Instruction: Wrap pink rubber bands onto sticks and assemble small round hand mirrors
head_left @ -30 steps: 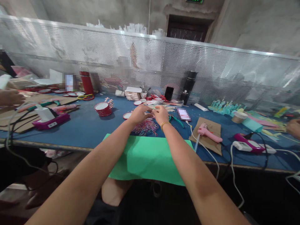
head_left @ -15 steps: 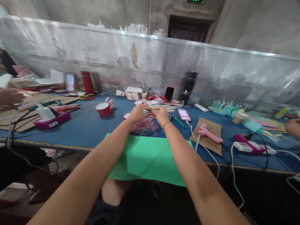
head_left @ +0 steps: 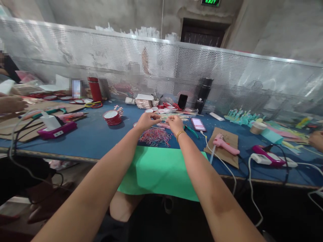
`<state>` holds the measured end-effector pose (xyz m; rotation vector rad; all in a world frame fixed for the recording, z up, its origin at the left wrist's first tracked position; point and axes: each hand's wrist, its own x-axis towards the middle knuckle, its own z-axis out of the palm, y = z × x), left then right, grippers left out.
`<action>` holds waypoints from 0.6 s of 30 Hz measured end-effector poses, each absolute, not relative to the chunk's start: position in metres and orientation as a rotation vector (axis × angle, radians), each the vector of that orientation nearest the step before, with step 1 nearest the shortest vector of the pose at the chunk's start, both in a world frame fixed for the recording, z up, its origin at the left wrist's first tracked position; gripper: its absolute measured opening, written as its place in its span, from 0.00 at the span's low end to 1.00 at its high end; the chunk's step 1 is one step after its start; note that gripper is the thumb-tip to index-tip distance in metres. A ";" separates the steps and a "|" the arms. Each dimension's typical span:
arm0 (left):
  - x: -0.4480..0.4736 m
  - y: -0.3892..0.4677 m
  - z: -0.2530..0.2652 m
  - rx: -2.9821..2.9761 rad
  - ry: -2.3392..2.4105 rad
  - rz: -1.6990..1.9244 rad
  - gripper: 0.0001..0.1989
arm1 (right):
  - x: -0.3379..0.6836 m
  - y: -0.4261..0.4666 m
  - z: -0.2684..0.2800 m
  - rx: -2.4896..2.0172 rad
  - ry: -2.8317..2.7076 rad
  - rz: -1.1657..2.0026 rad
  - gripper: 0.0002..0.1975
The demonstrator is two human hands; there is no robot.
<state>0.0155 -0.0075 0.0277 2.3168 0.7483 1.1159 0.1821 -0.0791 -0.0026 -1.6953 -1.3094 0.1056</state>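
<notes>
at the far left edge a co-worker's hand [head_left: 11,103] rests on cardboard, and at about 9 o'clock from the person's hands a purple power strip [head_left: 56,129] sits on the blue table [head_left: 96,141] with a white plug in it. a red-rimmed tin [head_left: 111,117] stands at 10 o'clock of the left hand [head_left: 146,121]. the left hand's fingers [head_left: 155,117] are pinched together on something thin and pale, too small to name; it may be a rubber band. it spans the short gap to the right hand [head_left: 175,123], whose fingers [head_left: 169,118] are also pinched on it. both hands hover just above the heap of coloured rubber bands [head_left: 155,136], which lies at 6 o'clock of them, touching the far edge of the green sheet [head_left: 158,169]. at 3 o'clock a pink glue gun [head_left: 224,144] lies on cardboard, its white cord running towards the table edge

what could go wrong: the thin piece could slip from one pinch and drop into the heap, where it would be hard to find, since the grip is at the very fingertips; a forearm could also drag the green sheet off the table, as it overhangs the near edge

against the earlier frames, the hands have drawn slightly apart and nearer the heap, and the view has tipped down a little
</notes>
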 end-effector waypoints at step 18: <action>0.014 -0.013 0.033 2.152 0.776 1.159 0.17 | 0.193 -0.092 0.014 -1.638 -1.029 0.213 0.15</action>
